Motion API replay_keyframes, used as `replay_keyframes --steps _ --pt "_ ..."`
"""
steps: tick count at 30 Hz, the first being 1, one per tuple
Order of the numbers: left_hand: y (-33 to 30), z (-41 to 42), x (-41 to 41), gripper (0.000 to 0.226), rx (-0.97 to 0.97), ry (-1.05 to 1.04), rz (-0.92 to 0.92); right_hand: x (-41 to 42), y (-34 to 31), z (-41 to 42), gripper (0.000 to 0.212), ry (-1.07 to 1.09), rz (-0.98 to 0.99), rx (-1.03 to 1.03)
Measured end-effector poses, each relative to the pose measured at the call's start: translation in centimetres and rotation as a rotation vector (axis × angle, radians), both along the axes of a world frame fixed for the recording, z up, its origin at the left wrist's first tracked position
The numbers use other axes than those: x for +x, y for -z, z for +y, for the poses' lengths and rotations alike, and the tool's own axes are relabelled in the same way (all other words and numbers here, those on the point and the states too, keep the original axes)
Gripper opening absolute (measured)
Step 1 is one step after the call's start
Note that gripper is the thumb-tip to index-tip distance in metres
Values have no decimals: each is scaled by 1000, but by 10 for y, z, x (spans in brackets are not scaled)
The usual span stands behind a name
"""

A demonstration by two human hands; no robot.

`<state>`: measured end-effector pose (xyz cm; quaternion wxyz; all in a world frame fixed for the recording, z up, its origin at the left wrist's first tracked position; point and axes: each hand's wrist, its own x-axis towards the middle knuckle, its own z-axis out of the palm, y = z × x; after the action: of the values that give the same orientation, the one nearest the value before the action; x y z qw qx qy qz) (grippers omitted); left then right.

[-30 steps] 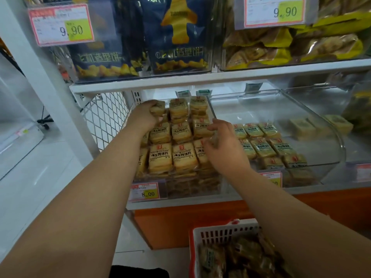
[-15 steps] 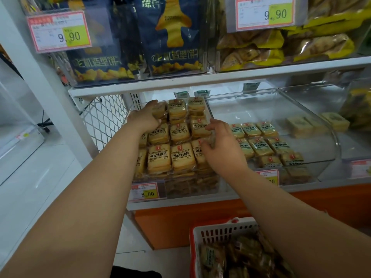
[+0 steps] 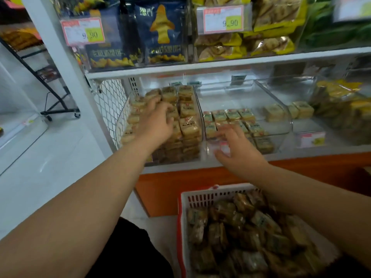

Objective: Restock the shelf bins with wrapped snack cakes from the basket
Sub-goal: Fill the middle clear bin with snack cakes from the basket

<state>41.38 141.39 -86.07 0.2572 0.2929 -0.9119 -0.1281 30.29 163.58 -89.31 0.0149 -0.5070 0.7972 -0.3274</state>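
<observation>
clear plastic bin (image 3: 197, 117) packed full: left hand (image 3: 155, 122) lies spread on its cakes (image 3: 188, 125), likely levelling them; right hand (image 3: 239, 151), fingers spread, holds nothing above the basket (image 3: 192, 199).

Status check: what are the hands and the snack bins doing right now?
Left hand open on full left bin. Right hand open, empty, at half-full middle bin. Basket loaded. Nothing blocking.
</observation>
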Motion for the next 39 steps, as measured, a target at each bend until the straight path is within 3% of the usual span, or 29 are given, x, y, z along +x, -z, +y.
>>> replay_keyframes --steps 4,6,10,13,16,19,22,24,29,32,34,36,39 --pt "15 63 8 13 -59 124 66 4 3 58 29 -68 -32 451" --pt "32 93 9 6 -101 281 -14 6 10 70 31 -90 -78 646" --pt "88 130 11 7 -36 446 -475 8 26 71 23 -182 -89 908" --pt "139 136 13 40 27 469 -951 8 38 68 32 -217 -91 994" --pt "174 134 14 56 81 579 -1379 4 46 66 35 -230 -147 1028" --pt "202 132 19 58 -177 717 -1566 -1 53 63 34 -230 -152 1037" --pt "227 130 25 65 -276 710 -1552 -2 58 60 39 -242 -175 1005" --pt "237 129 26 62 -193 679 -1499 -3 58 60 36 -261 -171 987" --pt "226 120 21 28 154 584 -1231 -9 52 66 40 -299 -177 959" --pt "196 116 14 18 237 652 -1054 -16 46 73 40 -279 -212 977" --pt "168 119 11 28 128 713 -994 -22 42 78 37 -235 -223 990" --pt "143 122 9 42 -141 764 -907 -28 39 84 37 -173 -243 1000" --pt "103 127 11 39 -403 875 -710 -37 41 87 34 -53 -326 894"
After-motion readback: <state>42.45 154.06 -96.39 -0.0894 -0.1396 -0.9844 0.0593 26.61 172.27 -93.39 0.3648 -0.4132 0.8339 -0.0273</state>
